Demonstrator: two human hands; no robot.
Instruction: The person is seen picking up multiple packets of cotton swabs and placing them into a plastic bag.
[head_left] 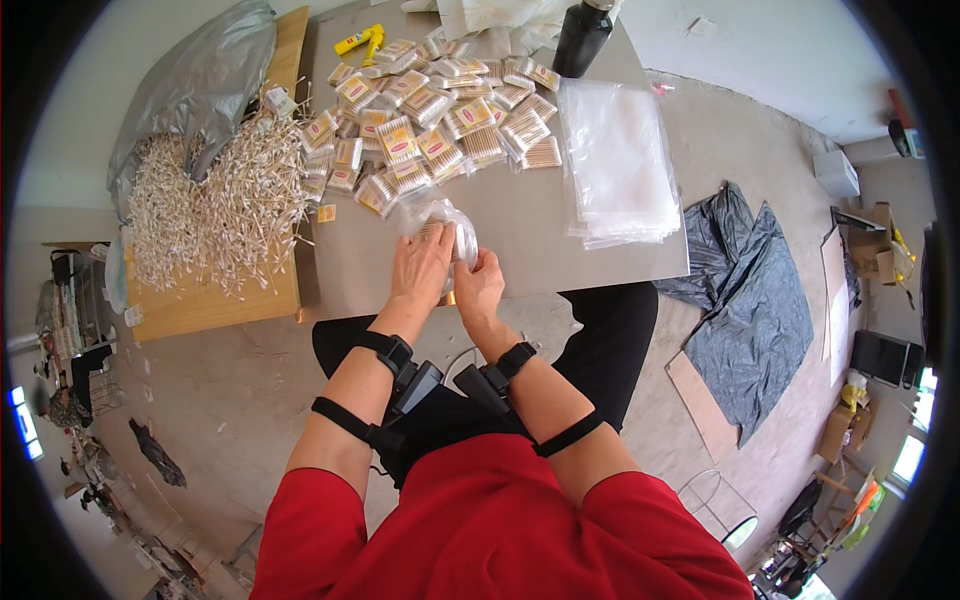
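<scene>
Together, the left hand (422,265) and right hand (479,286) pinch a clear plastic bag of cotton swabs (445,222). Packed swab packets (430,110) lie just beyond on the grey table (520,240).

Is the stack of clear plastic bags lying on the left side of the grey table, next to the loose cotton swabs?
No, the stack of clear plastic bags lies on the right part of the grey table, across from the loose pile of cotton swabs.
</scene>
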